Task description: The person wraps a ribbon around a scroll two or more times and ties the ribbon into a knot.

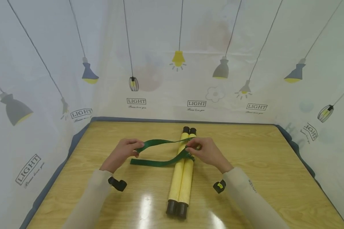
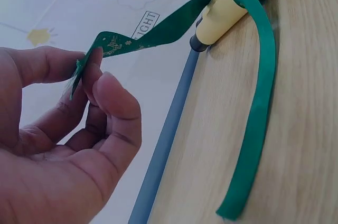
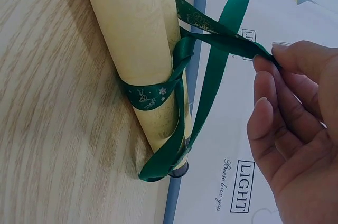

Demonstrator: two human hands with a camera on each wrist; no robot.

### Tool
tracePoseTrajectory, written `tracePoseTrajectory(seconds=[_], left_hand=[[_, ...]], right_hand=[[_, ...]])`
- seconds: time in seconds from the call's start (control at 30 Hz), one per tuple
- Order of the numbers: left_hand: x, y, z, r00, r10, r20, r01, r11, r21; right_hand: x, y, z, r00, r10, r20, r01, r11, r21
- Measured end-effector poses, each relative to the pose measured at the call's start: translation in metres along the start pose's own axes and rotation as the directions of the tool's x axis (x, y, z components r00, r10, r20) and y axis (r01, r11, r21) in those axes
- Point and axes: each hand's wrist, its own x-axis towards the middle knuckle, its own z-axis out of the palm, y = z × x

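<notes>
Two pale yellow rolls (image 1: 177, 178) with dark brown end caps lie side by side, pointing away from me. Around their far half runs a green ribbon (image 1: 157, 163) printed with small pale figures and lettering. My left hand (image 1: 124, 149), left of the rolls, pinches one ribbon end (image 2: 119, 44) between thumb and fingers. Over the rolls, my right hand (image 1: 204, 152) pinches another stretch of ribbon (image 3: 237, 44), drawn out from the wrap. In the right wrist view a band and loops of ribbon sit against one roll (image 3: 132, 28). A loose tail curves left onto the table.
The wooden table (image 1: 246, 159) has a blue-grey edge (image 1: 160, 120) at the back. A white backdrop (image 1: 166, 25) printed with lamps and the word LIGHT surrounds it on three sides. A small black camera (image 1: 118, 183) is strapped at the left wrist, another (image 1: 219, 186) at the right.
</notes>
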Motion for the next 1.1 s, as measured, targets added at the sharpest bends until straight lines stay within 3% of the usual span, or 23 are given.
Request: tracePoseTrajectory(seconds=[0.23, 0.37, 0.5, 0.6, 0.73, 0.83, 1.1], left_hand=[[-0.021, -0.006, -0.004, 1.0, -0.013, -0.01, 0.013, 0.998, -0.069], [-0.033, -0.003, 0.005, 0.999, 0.008, 0.045, -0.004, 0.995, -0.095], [-0.041, 0.0, 0.017, 0.987, 0.046, 0.153, -0.032, 0.995, -0.091], [-0.044, 0.003, 0.027, 0.962, 0.081, 0.262, -0.061, 0.994, -0.087], [-0.048, 0.009, 0.046, 0.905, 0.132, 0.405, -0.101, 0.99, -0.097], [-0.048, 0.014, 0.064, 0.872, 0.149, 0.467, -0.132, 0.989, -0.069], [-0.039, 0.023, 0.119, 0.843, 0.136, 0.52, -0.197, 0.978, 0.064]], right_hand=[[0.0, 0.002, -0.001, 1.0, 0.005, 0.0, -0.005, 1.0, 0.001], [0.0, 0.002, -0.002, 1.0, 0.009, 0.0, -0.009, 1.0, 0.006], [0.0, 0.002, -0.001, 1.0, 0.007, 0.004, -0.007, 1.0, 0.014], [0.001, 0.002, -0.001, 1.0, 0.006, 0.001, -0.006, 1.0, 0.013], [0.002, 0.001, -0.001, 1.0, 0.005, -0.002, -0.005, 1.0, 0.016], [0.003, -0.001, -0.001, 1.0, 0.005, -0.001, -0.005, 1.0, 0.021], [0.006, -0.003, 0.001, 1.0, -0.004, -0.004, 0.004, 1.0, 0.031]])
